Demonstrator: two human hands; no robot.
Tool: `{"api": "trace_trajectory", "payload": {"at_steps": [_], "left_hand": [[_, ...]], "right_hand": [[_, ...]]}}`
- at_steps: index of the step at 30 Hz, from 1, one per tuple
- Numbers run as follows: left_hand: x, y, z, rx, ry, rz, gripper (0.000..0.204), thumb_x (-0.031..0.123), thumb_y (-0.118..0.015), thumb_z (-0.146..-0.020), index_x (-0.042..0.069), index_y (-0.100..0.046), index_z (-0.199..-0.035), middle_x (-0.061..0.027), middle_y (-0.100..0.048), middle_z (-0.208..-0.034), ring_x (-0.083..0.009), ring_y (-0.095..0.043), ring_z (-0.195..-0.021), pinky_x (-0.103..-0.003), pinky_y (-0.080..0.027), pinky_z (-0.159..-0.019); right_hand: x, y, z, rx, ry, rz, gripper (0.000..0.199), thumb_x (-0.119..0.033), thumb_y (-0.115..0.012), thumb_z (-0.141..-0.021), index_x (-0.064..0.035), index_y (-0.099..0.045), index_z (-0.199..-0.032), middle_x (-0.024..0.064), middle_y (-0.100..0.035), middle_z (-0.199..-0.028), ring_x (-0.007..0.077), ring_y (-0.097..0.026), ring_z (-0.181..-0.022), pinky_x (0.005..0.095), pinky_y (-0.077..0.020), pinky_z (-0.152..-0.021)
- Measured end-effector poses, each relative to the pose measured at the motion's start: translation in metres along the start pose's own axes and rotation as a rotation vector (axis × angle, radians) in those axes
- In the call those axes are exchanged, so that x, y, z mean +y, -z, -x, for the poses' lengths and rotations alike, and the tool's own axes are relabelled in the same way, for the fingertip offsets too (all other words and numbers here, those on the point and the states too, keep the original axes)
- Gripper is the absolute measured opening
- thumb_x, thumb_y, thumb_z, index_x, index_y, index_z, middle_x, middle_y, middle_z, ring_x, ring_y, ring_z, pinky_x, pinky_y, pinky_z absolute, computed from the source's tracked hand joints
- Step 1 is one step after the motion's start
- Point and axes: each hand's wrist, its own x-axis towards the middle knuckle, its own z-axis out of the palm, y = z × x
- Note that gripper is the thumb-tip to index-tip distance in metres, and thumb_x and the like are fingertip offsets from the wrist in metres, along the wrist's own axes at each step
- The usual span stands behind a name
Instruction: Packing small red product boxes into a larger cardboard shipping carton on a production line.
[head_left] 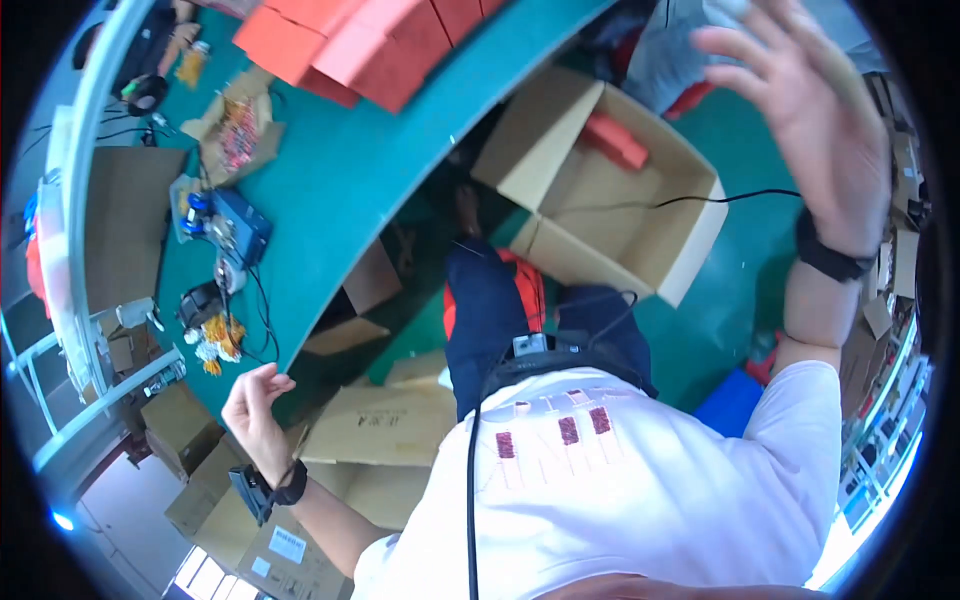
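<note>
My right hand (805,125) is raised at the upper right with its fingers apart, over the floor beyond an open cardboard box (690,240). A pale bluish patch shows by its fingertips, too small to make out. One red box (615,140) lies inside that cardboard box, which stands in front of my knees. At the left, my left hand (258,415) hangs beside the edge of the green table (330,215), fingers curled together and nothing visible in them. Several red boxes (370,45) stand together at the table's far side.
On the table at left are a blue device (240,225), a cardboard tray of small pink pieces (238,130) and yellow and white bits (218,338). Open cartons (380,425) stand by my left side. A black cable (740,197) crosses the box. A blue object (728,402) lies at right.
</note>
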Motion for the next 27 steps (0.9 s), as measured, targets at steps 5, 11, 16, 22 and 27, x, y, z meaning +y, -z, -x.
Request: {"api": "trace_trajectory", "payload": {"at_steps": [5,11,16,22,27], "left_hand": [[0.061,-0.048,-0.069,-0.230,-0.571,1.233,0.063,0.055,-0.042,-0.096,-0.001,-0.054,-0.122,-0.0066,-0.054,-0.075,-0.0205,-0.055,-0.072,-0.036,-0.047,-0.074],[0.022,-0.189,-0.189,-0.255,0.344,1.201,0.096,0.061,-0.051,-0.089,-0.009,-0.017,-0.144,-0.0295,-0.020,-0.149,-0.0374,-0.027,-0.138,-0.047,-0.021,-0.114],[0.007,-0.252,-0.254,-0.227,0.353,0.845,0.087,0.060,-0.055,-0.087,0.003,-0.025,-0.146,-0.0151,-0.025,-0.151,-0.0344,-0.025,-0.137,-0.047,-0.011,-0.114],[0.000,-0.259,-0.244,-0.108,0.251,0.917,0.060,0.051,-0.050,-0.094,0.003,-0.045,-0.131,-0.0068,-0.051,-0.128,-0.0188,-0.046,-0.114,-0.038,-0.032,-0.099],[-0.003,-0.229,-0.245,-0.246,0.286,0.948,0.066,0.049,-0.048,-0.094,0.002,-0.038,-0.139,-0.0144,-0.047,-0.136,-0.0282,-0.045,-0.125,-0.047,-0.031,-0.110]], "right_hand": [[0.045,-0.028,-0.084,-0.115,0.063,-0.088,0.060,-0.018,-0.059,-0.091,0.0046,-0.032,-0.140,0.0219,-0.050,-0.130,0.0295,-0.058,-0.110,0.0367,-0.0483,-0.092],[0.162,-0.091,-0.149,0.000,0.247,0.603,0.076,-0.034,-0.069,-0.084,0.0022,-0.035,-0.141,0.0254,-0.047,-0.132,0.0261,-0.055,-0.112,0.0341,-0.0448,-0.093],[0.223,-0.145,-0.220,0.184,0.582,1.438,0.068,-0.046,-0.057,-0.088,-0.0060,-0.041,-0.140,0.0297,-0.035,-0.140,0.0471,-0.030,-0.132,0.0567,-0.0273,-0.107],[0.247,-0.151,-0.183,0.026,0.584,1.101,0.056,-0.030,-0.064,-0.081,-0.0054,-0.052,-0.130,0.0275,-0.037,-0.139,0.0474,-0.032,-0.130,0.0596,-0.0277,-0.106],[0.257,-0.162,-0.168,0.197,0.319,0.386,0.066,-0.017,-0.067,-0.078,0.0053,-0.039,-0.134,0.0234,-0.045,-0.114,0.0355,-0.047,-0.103,0.0406,-0.0410,-0.093]]}}
